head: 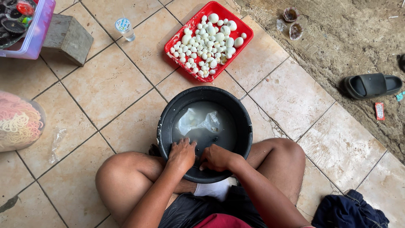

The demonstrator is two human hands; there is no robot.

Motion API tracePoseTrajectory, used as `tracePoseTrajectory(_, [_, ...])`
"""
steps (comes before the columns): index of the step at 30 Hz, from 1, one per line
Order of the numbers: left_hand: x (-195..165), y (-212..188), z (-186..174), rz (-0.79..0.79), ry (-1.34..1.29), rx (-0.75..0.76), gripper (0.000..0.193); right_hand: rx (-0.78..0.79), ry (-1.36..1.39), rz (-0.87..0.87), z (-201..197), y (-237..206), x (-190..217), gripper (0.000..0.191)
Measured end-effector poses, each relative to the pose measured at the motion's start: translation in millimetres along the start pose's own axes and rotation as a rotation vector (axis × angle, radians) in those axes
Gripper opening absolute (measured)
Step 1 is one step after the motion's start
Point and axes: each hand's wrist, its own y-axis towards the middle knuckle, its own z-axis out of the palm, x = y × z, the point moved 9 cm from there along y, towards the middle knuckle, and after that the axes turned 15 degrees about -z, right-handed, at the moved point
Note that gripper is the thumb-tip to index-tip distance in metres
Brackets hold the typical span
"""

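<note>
Peering down, I can't tell what my left hand point(181, 154) and right hand point(216, 157) grip; fingertips vanish into the black basin point(163, 122)'s cloudy water.

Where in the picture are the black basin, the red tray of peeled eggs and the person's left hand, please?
black basin point(247, 122), head view, on its right rim.
red tray point(176, 37), head view, on its bare left rim.
left hand point(181, 154), head view, on the back of the hand at the basin's near edge.

Round black basin point(165, 122) of cloudy water, clear plastic bag point(198, 121) floating, between knees.
</note>
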Motion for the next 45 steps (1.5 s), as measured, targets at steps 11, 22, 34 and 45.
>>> tracePoseTrajectory(11, [1.0,-4.9,-4.9,-0.014,-0.065,0.028,0.056,-0.080,-0.031,-0.093,-4.3,-6.3,18.2,0.024])
tracePoseTrajectory(22, [-7.8,-0.2,-39.9,0.020,-1.502,0.143,0.037,-1.198,0.010,-0.115,-102.7,-86.2,39.5,0.043])
tracePoseTrajectory(34, [-33.1,-24.0,-66.7,0.068,-1.292,-0.055,0.032,-1.133,-0.157,-0.133,-102.8,-101.5,43.2,0.033])
tracePoseTrajectory(45, [-39.6,-25.8,-51.1,0.126,-1.809,0.176,0.024,-1.236,0.028,-0.124,-96.6,-112.4,28.8,0.029])
